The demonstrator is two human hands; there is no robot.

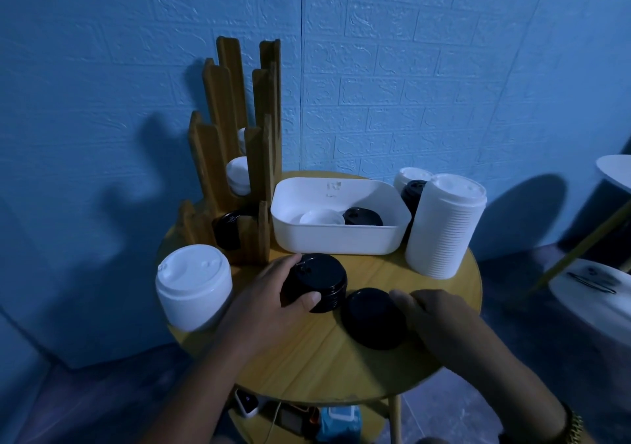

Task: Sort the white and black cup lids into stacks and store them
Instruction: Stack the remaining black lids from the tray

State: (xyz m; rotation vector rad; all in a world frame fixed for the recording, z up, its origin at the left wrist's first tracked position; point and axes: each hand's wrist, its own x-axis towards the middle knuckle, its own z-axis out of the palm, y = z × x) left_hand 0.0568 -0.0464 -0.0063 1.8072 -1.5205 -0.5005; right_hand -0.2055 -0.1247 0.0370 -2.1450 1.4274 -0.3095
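The left hand (283,293) is grasping a short stack of black lids (321,281) that is standing on the round wooden table (341,368), with the thumb pressing the near side and the fingers curling round the far side. Just to the right, a low black lid piece (372,320) is lying flat on the table. The right hand (426,314) is touching its right edge with the thumb on the rim, but I cannot tell whether the fingers are actually clasping it. Behind both hands, a white plastic bin (341,242) is holding one white lid (321,220) and one black lid (362,216) side by side. To the left of the bin, a stepped wooden lid rack (218,129) is standing with white lids (238,174) sitting in its middle slot and black lids (227,228) in its lowest slot. A squat stack of white lids (194,290) is standing at the table's left edge, near the left wrist. A tall stack of white lids (444,228) is rising at the right of the bin, with a shorter white stack (408,174) and a black stack (412,195) standing behind it.
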